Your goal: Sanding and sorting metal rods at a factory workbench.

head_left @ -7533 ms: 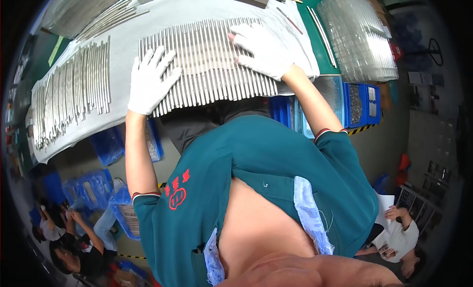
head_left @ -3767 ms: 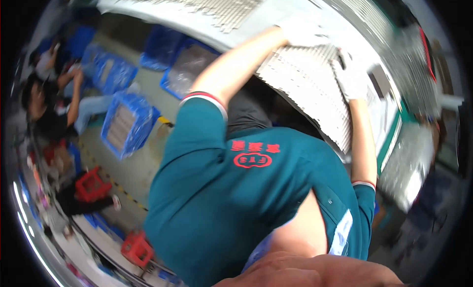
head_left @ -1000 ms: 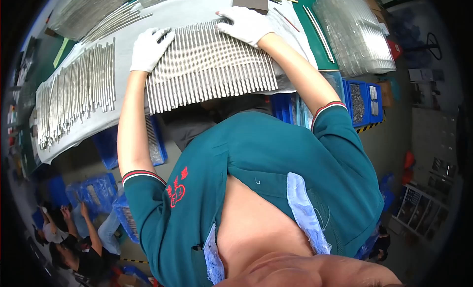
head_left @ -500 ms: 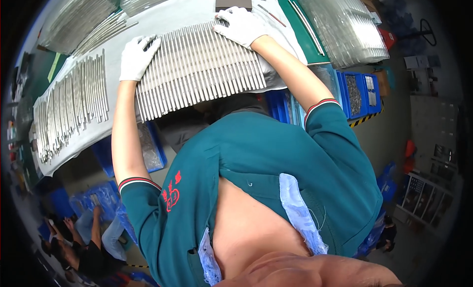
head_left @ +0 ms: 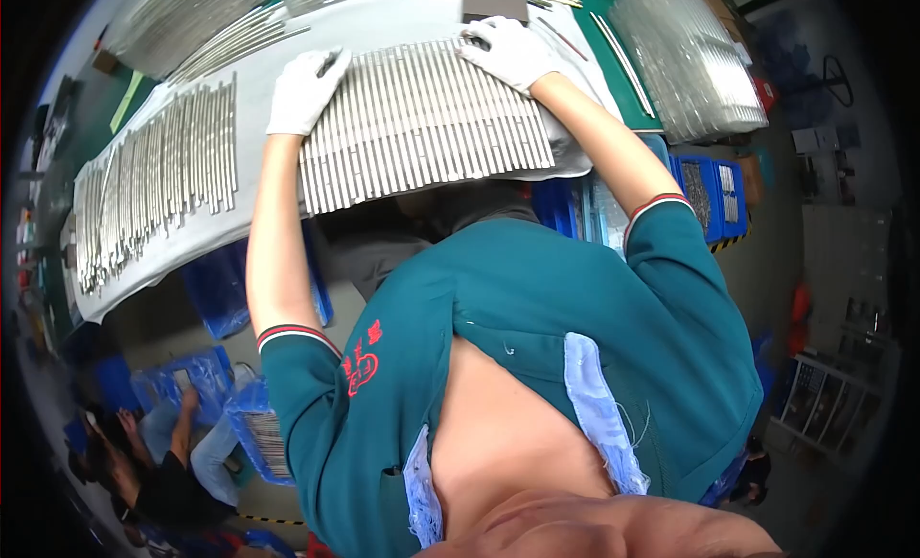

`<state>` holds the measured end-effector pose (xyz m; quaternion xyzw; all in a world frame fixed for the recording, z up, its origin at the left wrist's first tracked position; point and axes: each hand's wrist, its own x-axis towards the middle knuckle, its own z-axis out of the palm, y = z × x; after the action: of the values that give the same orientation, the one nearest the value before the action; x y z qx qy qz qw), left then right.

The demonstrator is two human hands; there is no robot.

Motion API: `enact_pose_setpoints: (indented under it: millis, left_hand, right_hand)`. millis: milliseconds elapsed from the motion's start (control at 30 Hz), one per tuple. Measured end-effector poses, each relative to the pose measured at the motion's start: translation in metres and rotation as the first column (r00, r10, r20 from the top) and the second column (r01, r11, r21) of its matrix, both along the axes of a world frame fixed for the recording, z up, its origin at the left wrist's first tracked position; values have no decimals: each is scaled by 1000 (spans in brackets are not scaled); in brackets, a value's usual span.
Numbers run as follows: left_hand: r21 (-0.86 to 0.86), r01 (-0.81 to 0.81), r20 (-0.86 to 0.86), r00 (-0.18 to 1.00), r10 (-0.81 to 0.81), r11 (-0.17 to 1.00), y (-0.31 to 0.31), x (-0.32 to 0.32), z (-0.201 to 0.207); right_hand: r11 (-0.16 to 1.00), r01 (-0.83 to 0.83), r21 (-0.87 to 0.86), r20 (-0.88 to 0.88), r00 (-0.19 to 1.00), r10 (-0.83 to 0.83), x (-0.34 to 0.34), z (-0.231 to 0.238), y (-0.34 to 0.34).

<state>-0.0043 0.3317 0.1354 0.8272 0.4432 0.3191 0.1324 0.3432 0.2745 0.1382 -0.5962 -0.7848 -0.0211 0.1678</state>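
A wide row of slim metal rods (head_left: pixel 422 127) lies side by side on a white cloth (head_left: pixel 257 107). Small notches or bands show along many of them. My left hand (head_left: pixel 305 93), in a white glove, rests against the row's left side near the far ends, its fingers bent but apart. At the far right corner my right hand (head_left: pixel 513 55), also gloved in white, lies over the rod ends with its fingers spread; the rods beneath it are hidden. Neither hand lifts a rod.
Another looser group of rods (head_left: pixel 177 165) lies to the left. Beyond my right hand sits a dark brown block (head_left: pixel 494 5). Clear plastic trays (head_left: pixel 682 64) are stacked at far right and far left. Blue bins (head_left: pixel 698 189) stand below the table's right side.
The whole view has shifted, so table and hands appear farther right. My left fingers look more bent. The marks along the rods show in a different pattern; both hands remain at the row.
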Motion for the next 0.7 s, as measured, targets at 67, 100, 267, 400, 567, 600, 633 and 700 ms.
enact_pose_setpoints:
  millis: [67,100,267,400,567,600,633,700]
  left_hand:
    - [-73,-68,306,948,88,995,6,-8,-9]
    - [-111,-67,489,865,113,992,8,-11,-13]
    - [-99,-21,701,709,85,995,12,-13,-21]
    - [-52,-125,533,835,133,991,9,-1,-14]
    - [-47,-141,285,947,149,989,4,2,-10]
    - [15,-125,288,951,115,992,4,1,-11]
    - [25,-109,270,958,98,994,4,0,-12]
    - [56,-102,254,964,84,993,4,0,-14]
  right_hand:
    - [1000,14,-9,11,1000,-14,1,1,0]
    - [1000,-1,-2,-2,1000,1,1,1,0]
    - [999,-31,-22,23,999,31,4,5,-1]
    - [999,1,-36,57,998,1,4,7,-2]
    - [998,39,-44,56,998,-36,0,11,-6]
    - [998,40,-37,64,997,-38,0,12,-7]
    - [998,47,-49,52,998,-44,-1,13,-7]
    - [997,53,-54,65,997,-49,-2,15,-8]
